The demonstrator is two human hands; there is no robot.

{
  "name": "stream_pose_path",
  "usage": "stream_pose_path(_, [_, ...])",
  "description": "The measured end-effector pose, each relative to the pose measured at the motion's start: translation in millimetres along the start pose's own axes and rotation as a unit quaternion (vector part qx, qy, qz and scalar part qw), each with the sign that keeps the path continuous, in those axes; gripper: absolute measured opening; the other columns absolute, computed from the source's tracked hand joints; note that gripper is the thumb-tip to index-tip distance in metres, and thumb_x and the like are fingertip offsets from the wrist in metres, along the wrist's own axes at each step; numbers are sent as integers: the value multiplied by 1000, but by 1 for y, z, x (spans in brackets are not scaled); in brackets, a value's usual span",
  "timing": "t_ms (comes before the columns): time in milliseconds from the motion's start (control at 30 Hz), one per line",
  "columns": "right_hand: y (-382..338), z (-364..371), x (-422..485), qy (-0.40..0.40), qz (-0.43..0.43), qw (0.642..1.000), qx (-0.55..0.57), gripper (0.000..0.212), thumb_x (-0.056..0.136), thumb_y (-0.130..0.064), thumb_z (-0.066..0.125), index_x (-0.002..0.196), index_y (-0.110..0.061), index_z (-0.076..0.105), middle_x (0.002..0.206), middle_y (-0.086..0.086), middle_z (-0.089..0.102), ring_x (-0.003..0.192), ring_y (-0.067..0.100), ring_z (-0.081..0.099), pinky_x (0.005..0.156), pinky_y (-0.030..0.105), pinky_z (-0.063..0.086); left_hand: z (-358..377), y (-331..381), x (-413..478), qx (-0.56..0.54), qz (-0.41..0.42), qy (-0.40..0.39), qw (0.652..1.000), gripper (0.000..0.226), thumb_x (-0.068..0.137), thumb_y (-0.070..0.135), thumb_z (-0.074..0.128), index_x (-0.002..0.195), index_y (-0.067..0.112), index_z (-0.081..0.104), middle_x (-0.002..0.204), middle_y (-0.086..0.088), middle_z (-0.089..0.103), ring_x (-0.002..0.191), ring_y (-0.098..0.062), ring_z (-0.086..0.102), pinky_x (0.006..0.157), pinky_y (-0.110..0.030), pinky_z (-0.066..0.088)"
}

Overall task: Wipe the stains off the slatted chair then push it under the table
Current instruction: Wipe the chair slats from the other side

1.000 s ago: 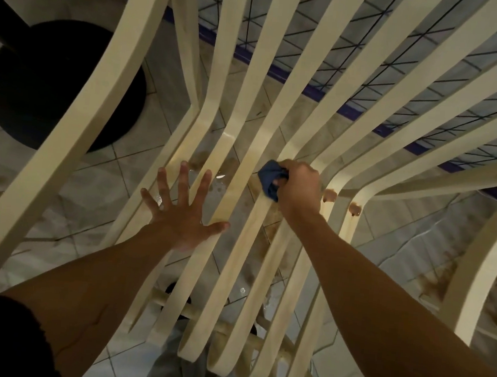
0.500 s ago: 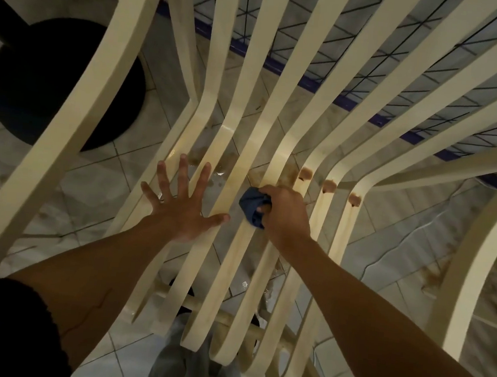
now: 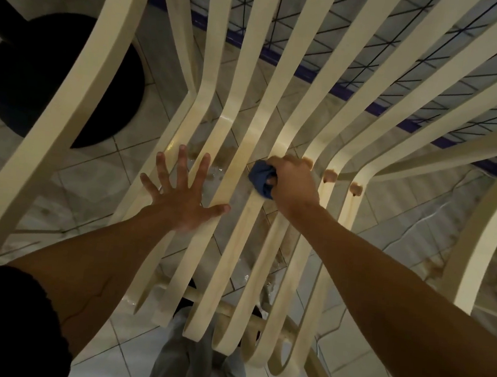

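Observation:
A cream slatted chair (image 3: 251,68) fills the view from above, its slats curving from backrest into seat. My right hand (image 3: 294,183) grips a bunched blue cloth (image 3: 260,179) and presses it on a middle slat at the bend. My left hand (image 3: 180,196) lies flat with spread fingers across the slats to the left. Brown stains (image 3: 330,176) sit on the two slats right of the cloth, at the bend, with a faint brown streak running down one of them.
A black round table base (image 3: 55,81) with its dark post stands on the tiled floor at the upper left. A blue-edged tiled step (image 3: 397,123) runs behind the chair. The chair's armrests flank both sides. My grey trouser legs show below the seat front.
My right hand with the cloth slid down and left along the slats, then back up towards the bend. My left hand stayed flat on the left slats.

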State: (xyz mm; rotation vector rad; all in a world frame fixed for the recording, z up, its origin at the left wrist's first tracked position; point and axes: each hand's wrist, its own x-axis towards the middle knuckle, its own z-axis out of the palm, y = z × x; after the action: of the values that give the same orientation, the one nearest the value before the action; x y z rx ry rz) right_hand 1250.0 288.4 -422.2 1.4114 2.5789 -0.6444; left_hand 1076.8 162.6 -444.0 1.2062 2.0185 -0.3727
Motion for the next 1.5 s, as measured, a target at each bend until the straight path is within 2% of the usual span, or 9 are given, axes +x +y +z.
stream_pose_path(100, [3, -4, 19, 36, 36, 999, -14, 43, 78, 2, 65, 118, -14, 63, 105, 11, 60, 100, 32, 58, 80, 40, 51, 0, -1, 1, 6, 1, -1, 1000, 117, 57, 95, 23, 131, 39, -47, 136, -2, -59, 129, -43, -46, 104, -72, -14])
stream_pose_path(233, [-4, -8, 18, 20, 64, 997, 24, 36, 79, 1, 59, 112, -12, 66, 99, 10, 64, 95, 29, 61, 70, 30, 39, 0, -2, 2, 4, 1, -6, 1000, 116, 63, 94, 29, 132, 40, -47, 136, -3, -59, 128, -43, -47, 103, -72, -15])
stream_pose_path(333, [-11, -3, -10, -10, 43, 996, 71, 27, 82, 1, 57, 104, -10, 68, 90, 7, 65, 81, 20, 58, 66, 24, 37, 2, -2, 3, 3, -1, 2, 1000, 116, 65, 93, 32, 133, 40, -46, 137, -3, -58, 129, -43, -45, 104, -72, -14])
stream_pose_path(467, [-15, 9, -47, -26, -4, 995, 96, 28, 84, 1, 60, 108, -10, 70, 99, 7, 65, 90, 21, 60, 74, 20, 37, 3, -2, 4, 5, -5, 7, 1000, 116, 64, 93, 31, 130, 40, -48, 136, -3, -59, 129, -44, -45, 104, -71, -13])
stream_pose_path(667, [-9, 15, -29, 24, 62, 995, 80, 41, 80, 2, 66, 118, -14, 67, 106, 10, 64, 100, 28, 59, 86, 38, 52, 3, 1, 3, 12, -6, 11, 1000, 114, 67, 93, 31, 131, 39, -47, 136, -3, -59, 130, -43, -45, 105, -71, -13])
stream_pose_path(967, [-17, 23, -60, -45, 18, 994, 94, 38, 85, -7, 60, 122, -15, 58, 109, 10, 59, 99, 30, 55, 84, 39, 49, 8, -3, 0, 9, 9, 38, 999, 109, 57, 94, 11, 135, 40, -43, 141, -2, -54, 133, -44, -41, 105, -71, -12])
stream_pose_path(1167, [-19, 20, -49, 23, 75, 991, 112, 41, 80, 0, 59, 119, -12, 62, 107, 11, 61, 98, 30, 57, 84, 41, 51, 11, -5, 0, 14, 15, 52, 998, 107, 63, 93, 15, 137, 40, -40, 142, -2, -53, 133, -43, -41, 105, -70, -13])
stream_pose_path(1333, [-26, 26, -66, -24, 13, 995, 94, 30, 80, -2, 58, 107, -11, 66, 99, 10, 64, 92, 29, 59, 75, 30, 44, 12, -5, 0, 7, 15, 50, 999, 105, 74, 88, 30, 140, 40, -36, 145, -2, -50, 133, -43, -41, 105, -70, -13])
stream_pose_path(1500, [-28, 16, -61, -51, -35, 998, 33, 29, 82, -4, 55, 107, -11, 68, 99, 10, 62, 93, 30, 58, 82, 38, 49, 10, -3, 0, 13, 10, 53, 998, 105, 75, 87, 30, 141, 38, -36, 147, -4, -48, 134, -44, -39, 106, -70, -12])
